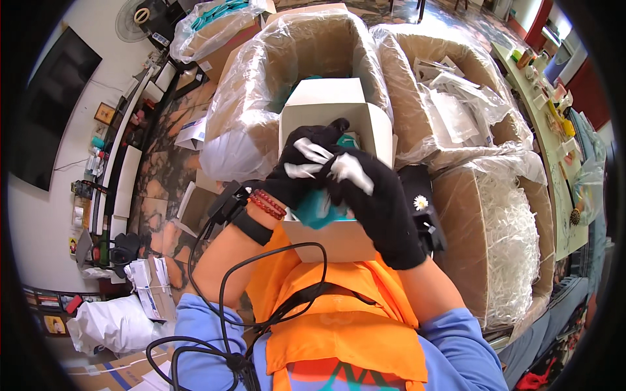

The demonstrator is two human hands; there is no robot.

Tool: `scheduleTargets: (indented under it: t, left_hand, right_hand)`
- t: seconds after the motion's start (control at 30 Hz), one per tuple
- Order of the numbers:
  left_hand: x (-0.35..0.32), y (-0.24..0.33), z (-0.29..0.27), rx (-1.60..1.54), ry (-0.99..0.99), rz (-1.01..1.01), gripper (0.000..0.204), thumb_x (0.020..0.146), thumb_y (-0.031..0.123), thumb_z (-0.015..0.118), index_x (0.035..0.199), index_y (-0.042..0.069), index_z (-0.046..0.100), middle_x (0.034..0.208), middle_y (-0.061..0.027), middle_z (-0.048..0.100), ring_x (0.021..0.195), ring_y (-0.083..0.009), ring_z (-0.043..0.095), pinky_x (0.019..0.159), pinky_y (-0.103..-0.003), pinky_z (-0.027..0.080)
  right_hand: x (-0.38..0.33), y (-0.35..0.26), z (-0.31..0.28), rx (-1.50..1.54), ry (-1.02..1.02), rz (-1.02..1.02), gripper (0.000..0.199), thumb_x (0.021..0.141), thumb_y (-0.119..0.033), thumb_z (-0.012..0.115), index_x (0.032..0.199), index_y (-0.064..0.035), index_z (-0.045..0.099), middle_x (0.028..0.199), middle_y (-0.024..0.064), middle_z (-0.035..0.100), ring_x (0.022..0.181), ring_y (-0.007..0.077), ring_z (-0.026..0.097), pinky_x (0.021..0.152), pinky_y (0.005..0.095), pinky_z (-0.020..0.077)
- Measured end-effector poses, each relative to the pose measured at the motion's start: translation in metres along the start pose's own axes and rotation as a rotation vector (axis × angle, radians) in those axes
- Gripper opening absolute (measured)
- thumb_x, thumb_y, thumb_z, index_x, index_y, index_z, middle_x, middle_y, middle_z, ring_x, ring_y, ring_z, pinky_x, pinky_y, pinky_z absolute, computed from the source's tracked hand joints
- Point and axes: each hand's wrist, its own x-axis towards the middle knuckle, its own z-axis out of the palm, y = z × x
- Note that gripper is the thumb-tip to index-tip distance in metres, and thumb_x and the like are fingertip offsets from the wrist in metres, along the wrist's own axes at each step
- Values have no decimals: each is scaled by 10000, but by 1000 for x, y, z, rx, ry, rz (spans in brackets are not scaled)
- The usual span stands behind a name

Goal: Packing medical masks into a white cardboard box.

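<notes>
A person in black gloves packs a small white cardboard box (324, 104), held open against an orange vest. The left hand (301, 171) and the right hand (375, 195) both clench around a teal item (317, 210) at the box's near edge; the left also pinches a crumple of clear plastic wrap (312, 153). The teal item sits partly inside the box and partly over its front wall, so by the look of it the packing is under way but unfinished: the item is not yet seated and the flaps stand open.

Behind the box stand three large cartons lined with clear plastic. The left carton (287, 58) shows more teal goods deep inside. The far right carton (450, 85) holds loose clear plastic bags (456, 111). The near right carton (482, 228) is filled with white shredded paper (512, 247). At right a long counter (554, 169) carries small clutter too blurred to name.
</notes>
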Motion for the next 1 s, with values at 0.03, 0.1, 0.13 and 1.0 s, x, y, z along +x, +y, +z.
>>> scheduleTargets:
  t: [0.03, 0.1, 0.13, 1.0]
  left_hand:
    - [15, 20, -3, 120, 60, 56, 480, 833, 209, 698, 1262, 10, 617, 871, -180, 690, 779, -311, 683, 715, -389, 542]
    - [22, 16, 2, -14, 115, 20, 442, 818, 152, 687, 1234, 13, 633, 816, -152, 673, 754, -302, 678, 707, -391, 533]
    - [18, 14, -2, 68, 84, 42, 431, 836, 123, 657, 1250, 9, 622, 815, -138, 674, 745, -281, 675, 691, -369, 534]
    - [19, 20, -24, -798, 301, -1020, 469, 1022, 453, 512, 1028, 7, 654, 732, -86, 649, 709, -197, 642, 680, -358, 506]
  right_hand:
    - [5, 2, 6, 103, 100, 20, 247, 936, -64, 655, 1170, 11, 630, 1065, 81, 666, 932, 153, 646, 803, 289, 526]
    - [12, 2, 21, 102, 239, -48, 264, 970, -55, 611, 1216, 41, 609, 1020, 100, 679, 920, 157, 660, 802, 292, 534]
    - [9, -2, 27, -27, 232, -90, 259, 966, -38, 610, 1212, 39, 617, 1011, 108, 678, 918, 165, 663, 800, 294, 537]
    - [14, 43, 19, -670, 225, -118, 466, 770, -372, 848, 1013, -29, 647, 789, 134, 678, 724, 294, 684, 672, 362, 523]
